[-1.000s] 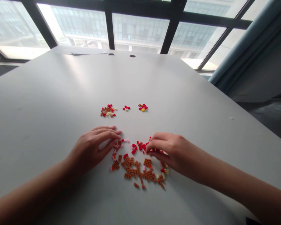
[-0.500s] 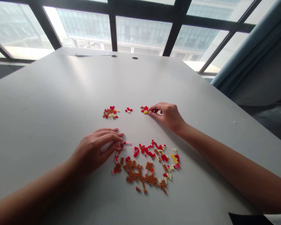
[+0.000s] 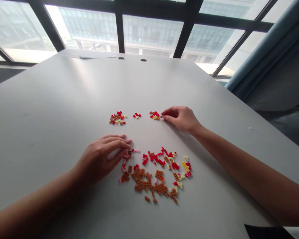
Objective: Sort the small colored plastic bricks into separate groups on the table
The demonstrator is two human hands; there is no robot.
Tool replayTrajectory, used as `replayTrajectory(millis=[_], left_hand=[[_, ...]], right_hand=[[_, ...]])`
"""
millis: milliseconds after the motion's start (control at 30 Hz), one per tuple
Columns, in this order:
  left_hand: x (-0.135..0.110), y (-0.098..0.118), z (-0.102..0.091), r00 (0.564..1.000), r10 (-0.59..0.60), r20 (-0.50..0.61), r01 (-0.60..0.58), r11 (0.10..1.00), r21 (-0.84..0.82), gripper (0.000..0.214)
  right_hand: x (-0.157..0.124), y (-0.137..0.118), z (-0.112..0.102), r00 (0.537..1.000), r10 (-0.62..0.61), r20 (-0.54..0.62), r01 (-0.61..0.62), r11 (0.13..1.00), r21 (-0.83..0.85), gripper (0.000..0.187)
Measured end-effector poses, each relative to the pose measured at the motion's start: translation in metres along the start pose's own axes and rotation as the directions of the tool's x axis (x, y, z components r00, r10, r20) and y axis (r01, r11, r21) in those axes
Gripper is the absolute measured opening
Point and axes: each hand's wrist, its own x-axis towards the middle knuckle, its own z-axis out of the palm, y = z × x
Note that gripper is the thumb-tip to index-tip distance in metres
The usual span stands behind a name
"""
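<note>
Small brown piece [image 3: 161,116] met by right hand [image 3: 185,119] beyond large brick spread [image 3: 158,173]; left hand [image 3: 103,152] rested at spread's left edge.
Right thumb and forefinger are held nearly together at the piece; whether it is gripped or just touched cannot be told. Left fingers are loosely curved, no piece seen in them. Piece is probably best handled by the fingertips, low, so neighbours aren't nudged. It is placed beyond the spread, at the right fingertips, well apart from the left hand, just beside red-and-brown cluster [image 3: 154,115]. Middle cluster [image 3: 137,115] and mixed pile [image 3: 117,118] are also set beyond the spread.
</note>
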Motion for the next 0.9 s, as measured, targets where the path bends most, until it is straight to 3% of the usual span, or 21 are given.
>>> replayTrajectory(millis=[200, 333, 400, 467, 533, 600, 733, 900], left_hand=[[-0.001, 0.0, 0.0, 1.0, -0.011, 0.012, 0.011, 1.0, -0.004, 0.017], [0.0, 0.001, 0.0, 1.0, -0.014, 0.007, 0.014, 1.0, -0.019, 0.018], [0.0, 0.002, 0.0, 1.0, -0.012, 0.011, 0.012, 1.0, -0.015, 0.018], [0.0, 0.002, 0.0, 1.0, -0.014, 0.014, 0.014, 1.0, -0.005, 0.017], [0.0, 0.002, -0.001, 1.0, -0.016, 0.009, 0.016, 1.0, 0.003, 0.017], [-0.001, 0.001, 0.0, 1.0, -0.008, 0.005, 0.008, 1.0, 0.008, 0.017], [-0.001, 0.0, 0.0, 1.0, -0.002, 0.011, 0.002, 1.0, 0.022, 0.018], [-0.001, 0.0, 0.001, 1.0, -0.013, 0.011, 0.013, 1.0, 0.011, 0.019]], right_hand=[[0.003, -0.001, -0.001, 0.994, -0.094, -0.064, 0.09, 0.994, -0.061, 0.01], [-0.012, -0.012, -0.011, 0.981, -0.165, -0.1, 0.16, 0.985, -0.061, 0.012], [-0.027, -0.024, -0.018, 0.96, -0.28, 0.011, 0.28, 0.96, 0.027, 0.012], [-0.043, -0.039, -0.024, 0.868, -0.441, 0.227, 0.413, 0.896, 0.161, 0.01], [-0.058, -0.051, -0.025, 0.79, -0.506, 0.346, 0.464, 0.863, 0.201, 0.009], [-0.068, -0.057, -0.022, 0.751, -0.518, 0.41, 0.49, 0.853, 0.18, 0.01], [-0.076, -0.056, -0.017, 0.712, -0.488, 0.505, 0.513, 0.853, 0.1, 0.011], [-0.079, -0.057, -0.022, 0.719, -0.414, 0.558, 0.475, 0.879, 0.04, 0.009]])
